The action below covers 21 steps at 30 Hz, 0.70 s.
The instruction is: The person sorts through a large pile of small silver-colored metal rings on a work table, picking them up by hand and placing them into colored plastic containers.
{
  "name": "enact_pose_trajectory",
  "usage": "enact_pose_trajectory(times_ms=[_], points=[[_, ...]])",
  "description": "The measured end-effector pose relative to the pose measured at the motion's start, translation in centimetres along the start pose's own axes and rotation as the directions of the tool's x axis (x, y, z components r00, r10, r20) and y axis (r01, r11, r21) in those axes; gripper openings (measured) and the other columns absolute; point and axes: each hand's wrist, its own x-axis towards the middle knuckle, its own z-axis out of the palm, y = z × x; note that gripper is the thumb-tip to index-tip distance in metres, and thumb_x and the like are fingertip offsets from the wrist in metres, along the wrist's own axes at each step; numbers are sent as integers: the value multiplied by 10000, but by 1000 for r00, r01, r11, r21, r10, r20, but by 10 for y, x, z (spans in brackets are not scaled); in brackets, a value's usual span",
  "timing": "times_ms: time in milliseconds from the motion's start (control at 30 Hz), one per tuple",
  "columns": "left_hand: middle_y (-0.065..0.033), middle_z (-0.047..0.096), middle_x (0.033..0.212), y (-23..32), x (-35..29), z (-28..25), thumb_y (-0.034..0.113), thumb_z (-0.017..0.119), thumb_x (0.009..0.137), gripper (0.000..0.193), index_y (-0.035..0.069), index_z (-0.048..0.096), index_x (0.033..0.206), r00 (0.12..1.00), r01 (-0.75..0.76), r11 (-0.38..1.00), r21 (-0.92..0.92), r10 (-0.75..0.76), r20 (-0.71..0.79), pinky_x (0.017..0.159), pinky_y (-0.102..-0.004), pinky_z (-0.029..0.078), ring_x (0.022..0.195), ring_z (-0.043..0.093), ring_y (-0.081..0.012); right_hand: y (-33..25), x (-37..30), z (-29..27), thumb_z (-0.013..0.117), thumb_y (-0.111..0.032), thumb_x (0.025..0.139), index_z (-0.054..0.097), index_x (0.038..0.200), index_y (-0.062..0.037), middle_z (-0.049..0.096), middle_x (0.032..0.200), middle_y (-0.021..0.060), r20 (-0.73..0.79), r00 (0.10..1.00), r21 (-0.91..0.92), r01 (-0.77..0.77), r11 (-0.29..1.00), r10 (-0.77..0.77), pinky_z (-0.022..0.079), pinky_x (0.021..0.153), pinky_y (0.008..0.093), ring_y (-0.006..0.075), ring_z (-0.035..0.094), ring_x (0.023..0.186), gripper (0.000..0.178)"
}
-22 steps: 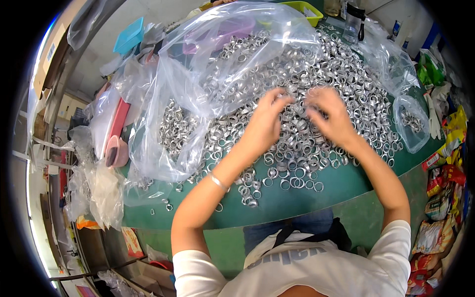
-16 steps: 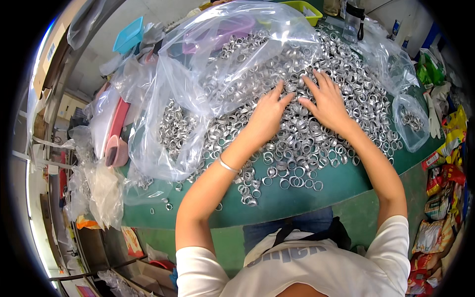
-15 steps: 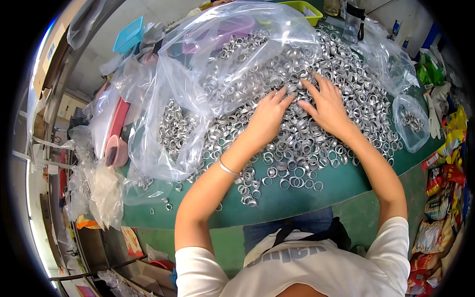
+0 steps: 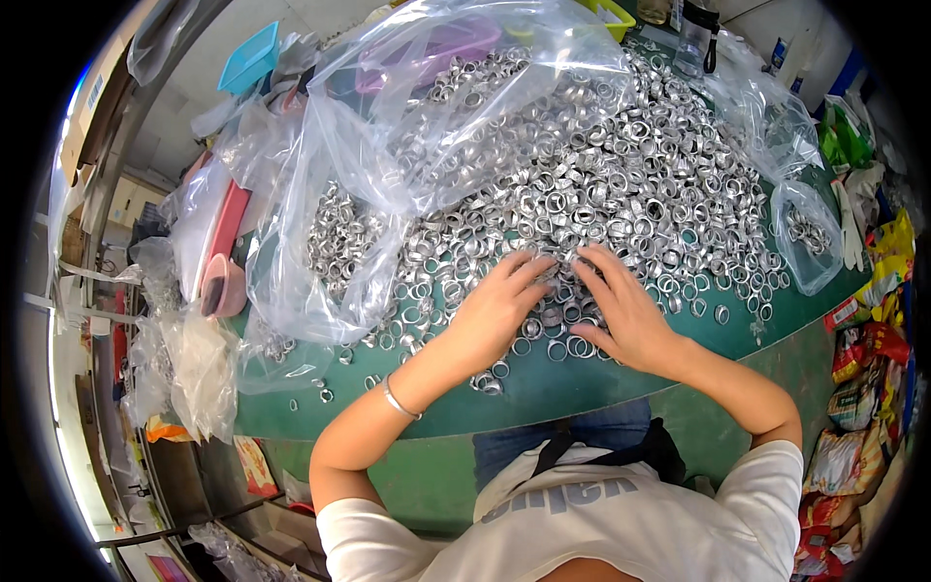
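Desk: What hazard are you recording?

Operator: I am noting loose metal rings (image 4: 621,199) spreading from the upper centre to the lower centre of the frame, some lying near the front edge of the green table (image 4: 562,393). A hard sweep could be sending those over. The large clear bag (image 4: 339,126), sprawling across the upper left, could be dragging rings along if pulled; I cannot tell which are lying inside and which beneath.

Desk: And the hands?

Operator: The left hand (image 4: 497,303) is resting at frame centre, fingers bent and parted, tips among the rings; I cannot tell whether they are pinching any. The right hand (image 4: 621,308) is lying just beside it, fingers spread, thumb apart, grasping nothing that I am seeing.

Desk: Materials?

Operator: The rings are showing as hard, silvery, round bands, heaping unevenly. The bag is looking thin, glossy and creased; the tabletop is appearing smooth.
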Motion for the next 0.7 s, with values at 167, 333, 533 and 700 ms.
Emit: enact_pose_trajectory(times_ms=[167,333,533,700], points=[[-143,509,1176,1,-16,-7,-166,480,635,385,-1,592,964,991,126,982,-140,-131,-26,889,-391,424,1065,494,-340,5,-7,-7,699,-71,700,622,855,-20,589,991,114,-216,976,210,16,978,30,445,847,403,309,557,960,180],[-157,521,1059,-9,18,-5,-166,434,705,370,-2,563,1011,915,255,947,-193,-301,-267,811,-381,430,918,537,-344,57,53,-43,609,-136,811,564,848,-5,561,854,126,-465,867,-80,-244,966,181,413,763,384,299,520,847,143],[-177,522,1040,-34,62,20,-139,434,743,353,-13,560,1047,884,212,975,-61,-218,-415,822,-393,431,912,534,-348,81,63,-39,659,-151,792,585,812,-3,596,852,82,-414,882,-76,-282,956,227,429,716,312,191,550,797,167],[-171,533,1040,-46,63,18,-74,524,771,282,-17,569,1043,854,316,949,-18,-292,-431,848,-410,428,971,525,-354,72,22,-67,579,-180,885,584,911,-21,619,817,59,-71,760,874,-265,408,646,453,588,237,97,552,699,161]])
